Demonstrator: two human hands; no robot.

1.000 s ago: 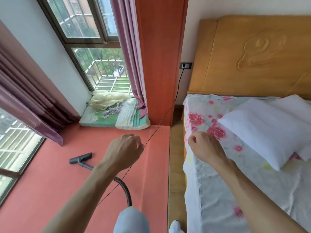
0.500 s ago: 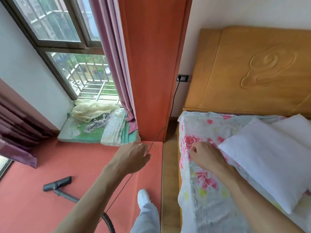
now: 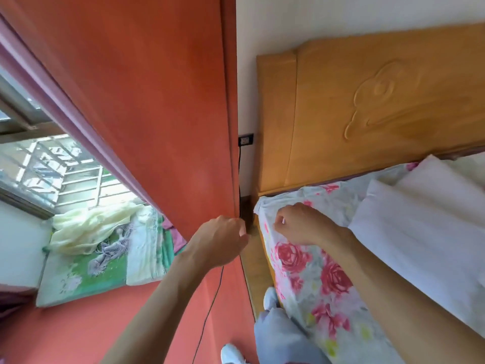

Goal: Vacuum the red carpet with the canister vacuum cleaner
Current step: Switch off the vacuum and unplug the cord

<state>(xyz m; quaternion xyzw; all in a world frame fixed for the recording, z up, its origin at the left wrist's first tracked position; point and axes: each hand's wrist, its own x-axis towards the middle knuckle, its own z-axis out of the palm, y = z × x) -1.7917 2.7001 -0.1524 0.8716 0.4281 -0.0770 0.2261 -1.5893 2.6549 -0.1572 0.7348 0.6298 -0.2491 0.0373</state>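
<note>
Underfoot, the flat, matte red carpet [image 3: 78, 337] fills the near left, with a thin black cord [image 3: 210, 311] hanging over it. The left hand [image 3: 220, 240] is fisted round that cord beside the smooth red panel [image 3: 144, 101]. The right hand [image 3: 301, 224] rests curled on the floral bedsheet [image 3: 301, 271]; any grip there is unclear.

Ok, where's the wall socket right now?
Head view, mid-frame: the wall socket sits on the white wall, between the red panel at left and the wooden headboard at right.
</note>
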